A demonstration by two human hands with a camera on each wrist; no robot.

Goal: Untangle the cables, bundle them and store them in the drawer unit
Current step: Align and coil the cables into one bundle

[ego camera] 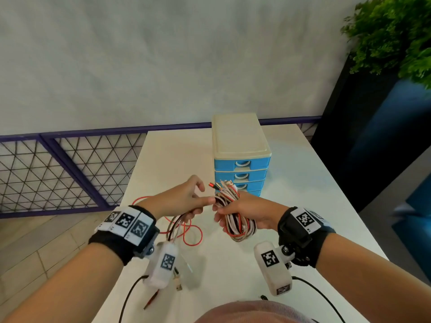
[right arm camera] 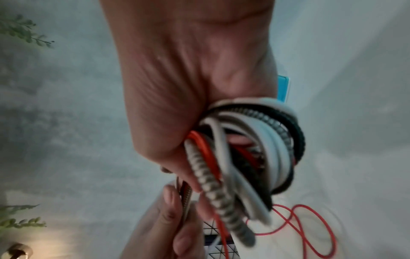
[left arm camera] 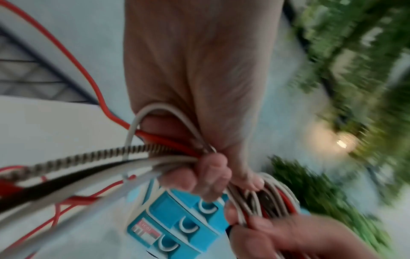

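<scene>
coiling about half done | right hand (ego camera: 242, 212) grips the looped bundle of white, red and braided cables (ego camera: 235, 220) | left hand (ego camera: 184, 201) pinches loose tails (ego camera: 184, 231) trailing to 7 o'clock on white tabletop (ego camera: 303, 183) | blue plastic drawer unit (ego camera: 241, 157) at 12, all drawers closed, nothing stored yet

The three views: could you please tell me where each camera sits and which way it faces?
Head: worn on the head, looking down at the table, drawer unit, both forearms.
Left wrist: along the left hand gripping loose cables.
Right wrist: along the right hand holding the coiled bundle.
Shared: both wrist views show the other hand and the red cable.
</scene>
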